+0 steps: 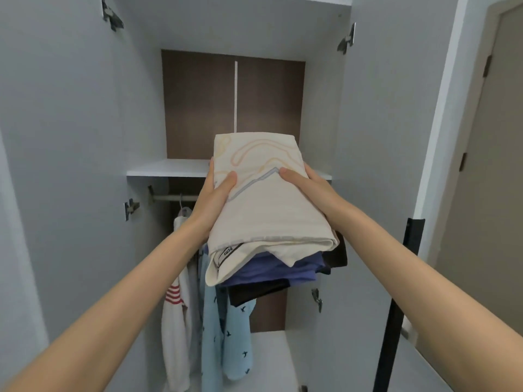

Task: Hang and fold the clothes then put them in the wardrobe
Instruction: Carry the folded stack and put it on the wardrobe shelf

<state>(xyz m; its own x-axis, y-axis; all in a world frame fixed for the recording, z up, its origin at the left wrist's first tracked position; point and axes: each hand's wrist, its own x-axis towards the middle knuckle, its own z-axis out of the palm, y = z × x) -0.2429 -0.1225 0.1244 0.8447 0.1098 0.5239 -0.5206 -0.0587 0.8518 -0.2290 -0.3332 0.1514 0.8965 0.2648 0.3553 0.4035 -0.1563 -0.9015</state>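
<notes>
holding a stack of folded clothes up at the middle of the view, in front of the open wardrobe and not yet set down on anything. topped by a cream garment with pale looping lines, over blue pieces and dark pieces at the stack's 6 o'clock. gripping it from both sides: left hand at the stack's 9 o'clock, thumb pressed on top of the cream cloth, fingers curled round the edge and mostly hidden; right hand at 3 o'clock, thumb likewise on top, fingers wrapped under and out of sight. raised about level with the white shelf, seen at 10 o'clock from the stack and partly hidden behind it; hard to tell whether the pile's far edge touches the shelf. lower down, at 7 o'clock, a rail with a white top with red stripes and a light blue patterned shirt hanging from it. judging from that: hanging apparently done for at least two garments, folding done for this pile, no loose clothes in sight. left to do, most likely: sliding the pile onto the shelf, letting go and closing up. further out, a black handle at 4 o'clock and a metal hinge at 1 o'clock.
</notes>
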